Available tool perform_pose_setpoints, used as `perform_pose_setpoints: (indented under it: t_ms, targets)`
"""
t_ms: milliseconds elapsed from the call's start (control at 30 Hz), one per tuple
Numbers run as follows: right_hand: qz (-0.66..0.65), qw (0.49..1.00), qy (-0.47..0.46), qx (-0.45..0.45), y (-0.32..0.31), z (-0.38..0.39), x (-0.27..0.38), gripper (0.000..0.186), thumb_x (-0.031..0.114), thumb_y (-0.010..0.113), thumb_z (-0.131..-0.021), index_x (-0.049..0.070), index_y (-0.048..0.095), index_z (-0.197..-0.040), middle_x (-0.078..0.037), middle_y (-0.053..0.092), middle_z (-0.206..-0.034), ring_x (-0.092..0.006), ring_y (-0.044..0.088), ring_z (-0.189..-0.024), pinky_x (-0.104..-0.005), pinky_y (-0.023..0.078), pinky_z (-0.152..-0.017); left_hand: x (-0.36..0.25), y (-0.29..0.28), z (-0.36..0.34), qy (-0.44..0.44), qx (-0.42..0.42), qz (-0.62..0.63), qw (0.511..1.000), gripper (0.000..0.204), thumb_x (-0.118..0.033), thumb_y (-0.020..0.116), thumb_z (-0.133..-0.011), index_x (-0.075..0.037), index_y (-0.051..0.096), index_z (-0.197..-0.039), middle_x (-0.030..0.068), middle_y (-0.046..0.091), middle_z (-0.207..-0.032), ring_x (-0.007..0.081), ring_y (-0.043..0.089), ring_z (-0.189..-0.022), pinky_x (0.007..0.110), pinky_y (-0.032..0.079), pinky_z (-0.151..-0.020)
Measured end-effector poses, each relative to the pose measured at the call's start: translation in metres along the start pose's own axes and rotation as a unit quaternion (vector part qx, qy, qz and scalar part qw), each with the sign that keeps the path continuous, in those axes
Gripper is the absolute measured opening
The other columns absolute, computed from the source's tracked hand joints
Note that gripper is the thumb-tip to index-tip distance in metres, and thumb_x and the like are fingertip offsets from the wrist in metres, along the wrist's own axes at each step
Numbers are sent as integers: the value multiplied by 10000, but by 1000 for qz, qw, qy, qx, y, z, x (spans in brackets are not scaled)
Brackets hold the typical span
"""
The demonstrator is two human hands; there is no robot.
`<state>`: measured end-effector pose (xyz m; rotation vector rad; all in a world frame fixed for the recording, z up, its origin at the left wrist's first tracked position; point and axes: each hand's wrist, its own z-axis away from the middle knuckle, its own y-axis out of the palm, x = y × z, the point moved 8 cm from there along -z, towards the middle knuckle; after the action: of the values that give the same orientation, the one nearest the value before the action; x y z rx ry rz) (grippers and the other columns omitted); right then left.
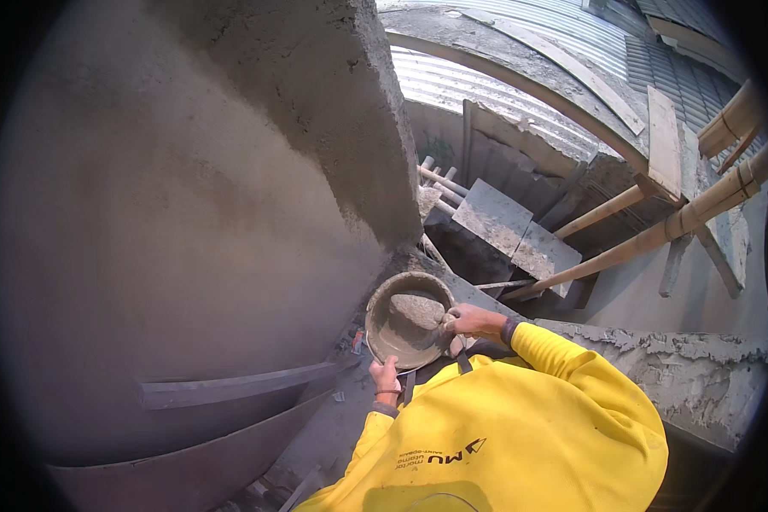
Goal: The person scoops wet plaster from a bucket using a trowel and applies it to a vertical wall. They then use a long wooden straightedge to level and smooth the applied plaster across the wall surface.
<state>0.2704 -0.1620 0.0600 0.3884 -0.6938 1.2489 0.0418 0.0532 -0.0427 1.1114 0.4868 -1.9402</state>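
A round bucket [379, 309], coated with dried grey mortar, is in front of me beside the wall. Wet grey mortar lies inside it. My left hand [386, 375] is closed on the bucket's near left rim. From the right side, my right hand [475, 320] grips a trowel whose handle is mostly hidden by the fingers. The mortar-smeared trowel blade [416, 311] is inside the bucket's mouth, pointing left. Whether the blade touches the mortar cannot be made out.
A large wall [188, 213] fills the left, with darker wet plaster [316, 111] along its upper edge. Bamboo poles [640, 246] and boards cross the right. Grey blocks [497, 213] lie below, beyond the bucket. A rough mortar-topped ledge [683, 367] stands at my right.
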Motion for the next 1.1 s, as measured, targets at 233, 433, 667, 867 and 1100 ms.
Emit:
perform_pose_setpoints:
  t_ms: [233, 433, 667, 867, 1100]
  targets:
    - [-448, 844, -188, -228, -77, 84, 50, 321, 96, 485, -933, 61, 549, -1246, -20, 567, -857, -96, 566, -643, -269, 516, -525, -32, 14, -8, -35, 3, 31, 999, 512, 60, 673, -777, 41, 619, -1286, 88, 698, -1214, 227, 680, -1048, 345, 540, -932]
    - [-388, 569, -442, -575, -176, 175, 133, 628, 60, 566, -1007, 29, 312, -1581, -70, 557, -1065, -94, 605, -745, -264, 562, -611, -46, 6, 2, -47, -7, 11, 999, 553, 70, 679, -769, 23, 592, -1313, 77, 686, -1206, 210, 668, -1022, 345, 541, -910]
    - [-98, 463, -309, -825, -250, 83, 171, 709, 102, 639, -979, 164, 313, -1606, -168, 625, -1115, -326, 703, -860, -467, 582, -720, -43, -14, 16, -11, -54, 32, 998, 513, 52, 669, -760, 8, 625, -1269, 56, 690, -1160, 183, 671, -935, 332, 556, -812]
    - [231, 880, -110, -401, -129, -2, 48, 679, 187, 719, -863, 210, 476, -1497, -220, 701, -1093, -446, 706, -945, -539, 566, -798, -21, -31, 35, -66, -100, 18, 993, 497, 35, 667, -758, 6, 637, -1254, 52, 705, -1121, 162, 680, -923, 314, 554, -752]
    - [309, 903, -186, -232, -32, 34, 35, 440, 251, 697, -877, 61, 527, -1236, -204, 715, -870, -441, 705, -859, -547, 538, -738, -16, -30, 29, -15, -105, -22, 994, 410, -5, 702, -788, 46, 666, -1193, 80, 719, -1129, 168, 661, -944, 307, 529, -852]
